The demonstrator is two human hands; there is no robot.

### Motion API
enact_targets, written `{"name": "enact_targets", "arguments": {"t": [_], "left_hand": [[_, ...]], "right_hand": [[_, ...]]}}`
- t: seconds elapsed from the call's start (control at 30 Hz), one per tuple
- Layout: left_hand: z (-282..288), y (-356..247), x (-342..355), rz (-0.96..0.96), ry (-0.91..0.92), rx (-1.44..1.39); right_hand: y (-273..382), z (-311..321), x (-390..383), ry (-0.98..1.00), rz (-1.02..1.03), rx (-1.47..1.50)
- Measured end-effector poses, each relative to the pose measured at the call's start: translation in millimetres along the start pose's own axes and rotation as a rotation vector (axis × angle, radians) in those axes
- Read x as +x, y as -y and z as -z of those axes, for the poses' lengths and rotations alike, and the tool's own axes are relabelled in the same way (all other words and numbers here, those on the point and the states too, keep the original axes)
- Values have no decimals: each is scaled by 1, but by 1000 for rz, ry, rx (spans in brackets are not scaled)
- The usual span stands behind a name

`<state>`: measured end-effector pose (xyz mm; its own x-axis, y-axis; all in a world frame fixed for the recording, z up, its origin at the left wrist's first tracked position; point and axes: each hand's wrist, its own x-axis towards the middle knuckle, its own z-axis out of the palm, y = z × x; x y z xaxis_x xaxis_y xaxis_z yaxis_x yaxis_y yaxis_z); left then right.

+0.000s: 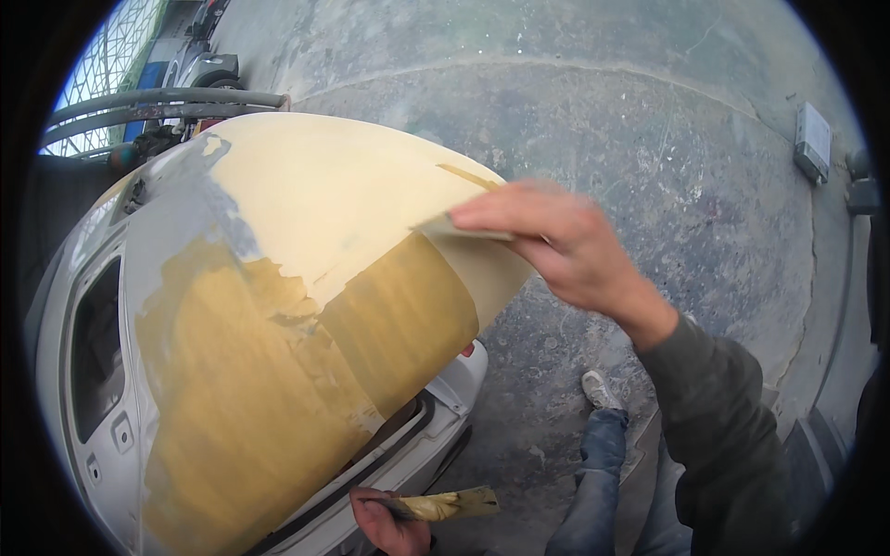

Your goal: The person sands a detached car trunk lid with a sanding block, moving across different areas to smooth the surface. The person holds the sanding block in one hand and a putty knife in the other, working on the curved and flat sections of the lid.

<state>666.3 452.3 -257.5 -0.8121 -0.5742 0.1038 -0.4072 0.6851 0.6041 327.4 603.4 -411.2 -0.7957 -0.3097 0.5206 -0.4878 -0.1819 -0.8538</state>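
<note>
A vehicle body panel (352, 204) carries cream coating, grey patches and broad yellow filler (232, 398) across its lower part. My right hand (542, 236) grips a thin, flat spreader (436, 225) at the panel's right side, where the upper border of the yellow filler lies; the hand is slightly blurred and partly hides the spreader. My left hand (389, 519), at the lower edge of the view, holds a narrow flat board (473, 500) with a lump of yellow filler (432, 507) on it, beside the bodywork below the panel.
A dark window opening (97, 343) is at the left of the bodywork. Curved grey tubes (167, 97) and a parked vehicle (209, 69) stand behind. A grey metal box (812, 139) lies on the stained concrete floor (649, 120) at right. My legs and shoe (601, 389) show below.
</note>
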Motion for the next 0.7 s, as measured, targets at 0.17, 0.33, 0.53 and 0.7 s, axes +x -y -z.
{"name": "enact_targets", "arguments": {"t": [0.17,0.33,0.53,0.7], "left_hand": [[6,-7,-2,227,-32,-181],[7,5,-4,315,-82,-419],[-4,-9,5,317,-205,-400],[3,-1,2,279,-203,-627]], "right_hand": [[-3,-11,17,78,80,83],[20,-13,-35,85,51,7],[39,-25,-85,8,-28,8],[41,-46,-111,-44,-37,-1]]}}
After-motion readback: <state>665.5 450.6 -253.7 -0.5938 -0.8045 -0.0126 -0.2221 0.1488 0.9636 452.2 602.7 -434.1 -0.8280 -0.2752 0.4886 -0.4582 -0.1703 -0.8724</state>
